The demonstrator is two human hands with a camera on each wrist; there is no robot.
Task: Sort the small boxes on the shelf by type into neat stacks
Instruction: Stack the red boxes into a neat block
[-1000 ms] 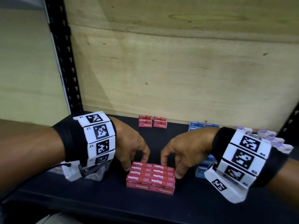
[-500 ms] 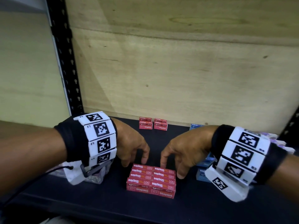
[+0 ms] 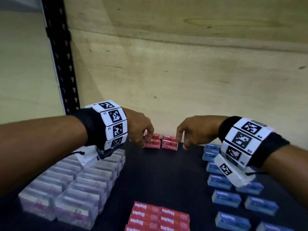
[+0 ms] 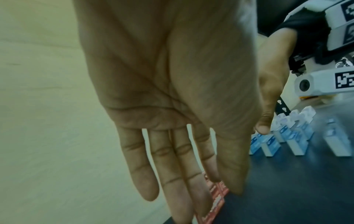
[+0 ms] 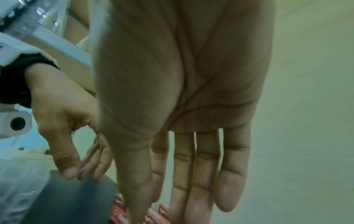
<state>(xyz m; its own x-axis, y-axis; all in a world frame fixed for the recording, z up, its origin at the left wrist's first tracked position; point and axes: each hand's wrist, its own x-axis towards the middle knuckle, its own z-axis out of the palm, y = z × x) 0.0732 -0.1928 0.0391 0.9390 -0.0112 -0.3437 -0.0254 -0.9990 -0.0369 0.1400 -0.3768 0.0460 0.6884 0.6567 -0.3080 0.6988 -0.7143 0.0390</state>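
Right now both hands reach to the back of the shelf [image 3: 166, 172]: the left hand [image 3: 140, 130] touches one small stack of red staple boxes [image 3: 152, 142] with straight fingers, the right hand [image 3: 195, 130] likewise the neighbouring stack [image 3: 169, 143]. Neither grips anything.

Back stacks [image 3: 160, 143]: red boxes with white "Staples" lettering.
Front block [image 3: 158, 217]: the same red, the white lettering upside down from the head view.
Right-side boxes [image 3: 225, 198]: blue, with paler end faces.
Left-side boxes [image 3: 78, 185]: clear plastic, white inside, touches of magenta at the front ends.
Shelf [image 3: 163, 177]: dark, close to black.
Back panel [image 3: 183, 77]: pale wood with faint grain.
Upright post [image 3: 61, 55]: black, a column of keyhole slots.
Wristbands [image 3: 115, 125]: black fabric carrying white blocks printed with black square-code patterns.
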